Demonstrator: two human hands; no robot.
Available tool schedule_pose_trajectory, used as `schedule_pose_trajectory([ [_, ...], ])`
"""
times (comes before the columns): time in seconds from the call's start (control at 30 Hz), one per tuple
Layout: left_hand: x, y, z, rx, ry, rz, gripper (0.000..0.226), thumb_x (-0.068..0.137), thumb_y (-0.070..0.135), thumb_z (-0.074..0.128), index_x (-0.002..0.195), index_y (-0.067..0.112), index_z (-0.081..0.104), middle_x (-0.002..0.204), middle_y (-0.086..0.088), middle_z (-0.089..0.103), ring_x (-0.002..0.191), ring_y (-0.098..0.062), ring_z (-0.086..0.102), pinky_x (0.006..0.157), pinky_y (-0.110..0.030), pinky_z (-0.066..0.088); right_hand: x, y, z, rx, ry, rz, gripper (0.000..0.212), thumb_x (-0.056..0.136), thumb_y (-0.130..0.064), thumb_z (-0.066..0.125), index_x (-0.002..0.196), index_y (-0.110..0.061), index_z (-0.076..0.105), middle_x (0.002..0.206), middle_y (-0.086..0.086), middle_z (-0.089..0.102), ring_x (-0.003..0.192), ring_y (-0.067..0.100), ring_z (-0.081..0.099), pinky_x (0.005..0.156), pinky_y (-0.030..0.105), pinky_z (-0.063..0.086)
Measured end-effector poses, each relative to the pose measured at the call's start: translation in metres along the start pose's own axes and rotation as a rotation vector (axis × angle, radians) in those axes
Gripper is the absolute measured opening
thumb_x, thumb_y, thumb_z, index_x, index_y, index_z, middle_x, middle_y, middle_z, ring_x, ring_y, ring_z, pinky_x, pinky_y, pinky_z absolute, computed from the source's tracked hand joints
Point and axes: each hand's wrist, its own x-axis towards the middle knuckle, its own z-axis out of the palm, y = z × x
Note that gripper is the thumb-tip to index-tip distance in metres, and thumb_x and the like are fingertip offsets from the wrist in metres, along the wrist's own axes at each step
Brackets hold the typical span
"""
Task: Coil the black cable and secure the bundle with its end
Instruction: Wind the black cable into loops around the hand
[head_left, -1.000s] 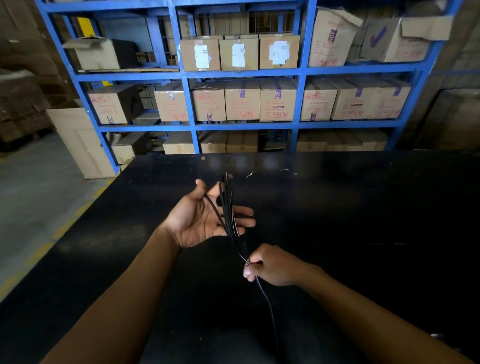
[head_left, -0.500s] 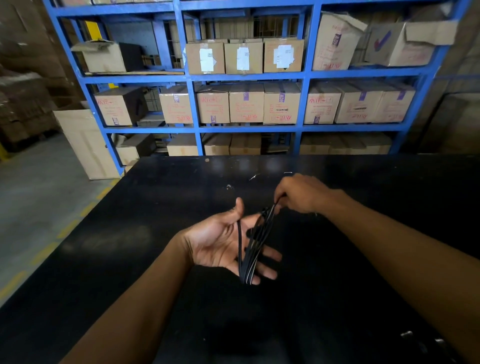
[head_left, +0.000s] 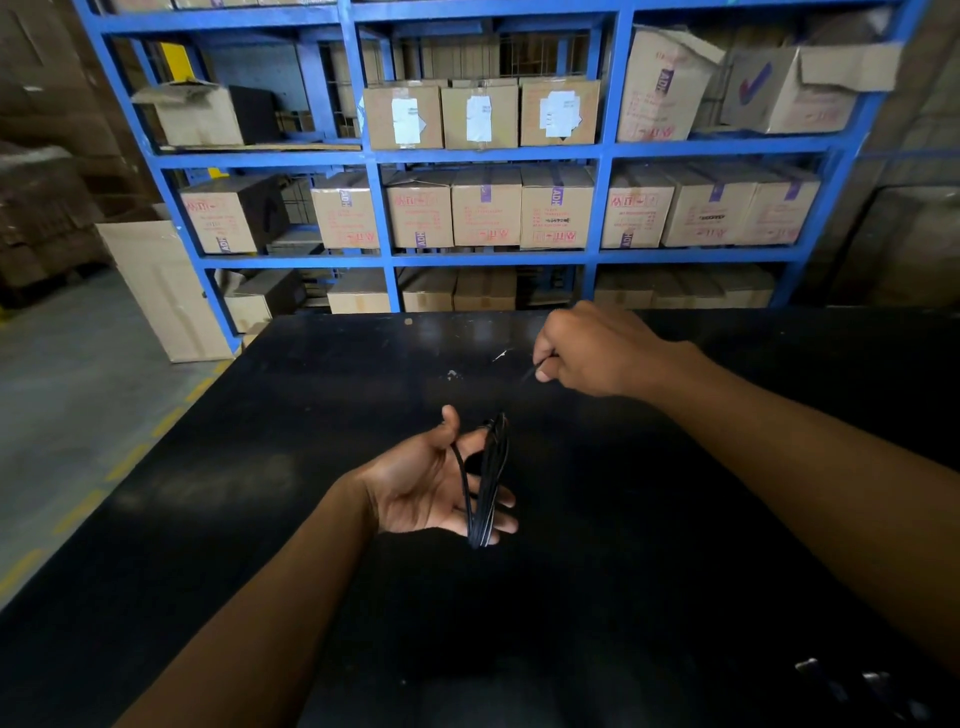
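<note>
- Above the black table (head_left: 675, 519), the left hand (head_left: 431, 483) lies open, black cable (head_left: 488, 483) loops draped across its spread fingers (head_left: 501, 501).
- Right hand (head_left: 592, 353), farther away, pinches the cable's free strand.

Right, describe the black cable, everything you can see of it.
The black cable is thin with a slight sheen, gathered into several long narrow loops around the fingers of the open, palm-up left hand, above the black table. One strand crosses the palm. The right hand pinches a blurred stretch farther away.

A warehouse: blue steel racking (head_left: 382, 218) full of cardboard cartons (head_left: 485, 208), concrete floor (head_left: 67, 395), black worktable (head_left: 311, 415).
</note>
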Motion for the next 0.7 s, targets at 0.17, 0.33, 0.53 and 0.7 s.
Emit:
schedule_pose_trajectory([
  [0.17,0.010,0.003,-0.005,-0.062,0.118,0.060,0.071,0.088,0.072,0.023,0.141,0.033,0.049,0.124,-0.037,0.051,0.117,-0.058,0.051,0.090,-0.064,0.048,-0.021,-0.036,0.005,0.010,0.030,-0.018,0.014,0.090,-0.030,0.066,0.097,-0.019,0.071,0.092,0.001,0.067,0.088,0.021,0.063,0.071,0.035,0.045],
  [0.33,0.012,0.010,-0.013,-0.145,0.181,0.176,0.077,0.087,0.075,0.019,0.145,0.029,0.042,0.135,-0.035,0.049,0.123,-0.055,0.049,0.103,-0.066,0.038,-0.041,-0.060,0.030,0.153,-0.036,0.025,0.011,0.093,-0.029,0.060,0.092,-0.020,0.066,0.093,0.001,0.068,0.082,0.018,0.063,0.073,0.035,0.049],
  [0.53,0.011,0.014,-0.014,-0.234,0.212,0.279,0.077,0.089,0.072,0.018,0.140,0.022,0.046,0.129,-0.041,0.051,0.112,-0.056,0.057,0.095,-0.067,0.044,-0.062,-0.064,0.076,0.355,-0.044,0.137,0.013,0.094,-0.028,0.057,0.093,-0.024,0.070,0.086,0.001,0.069,0.079,0.020,0.066,0.075,0.044,0.057],
  [0.7,0.016,0.011,-0.010,-0.290,0.202,0.287,0.074,0.089,0.071,0.024,0.151,0.029,0.028,0.139,-0.041,0.040,0.114,-0.058,0.055,0.091,-0.068,0.048,-0.072,-0.071,0.103,0.555,-0.025,0.205,0.018,0.097,-0.025,0.054,0.107,-0.024,0.070,0.100,-0.001,0.072,0.090,0.012,0.067,0.082,0.040,0.058],
])
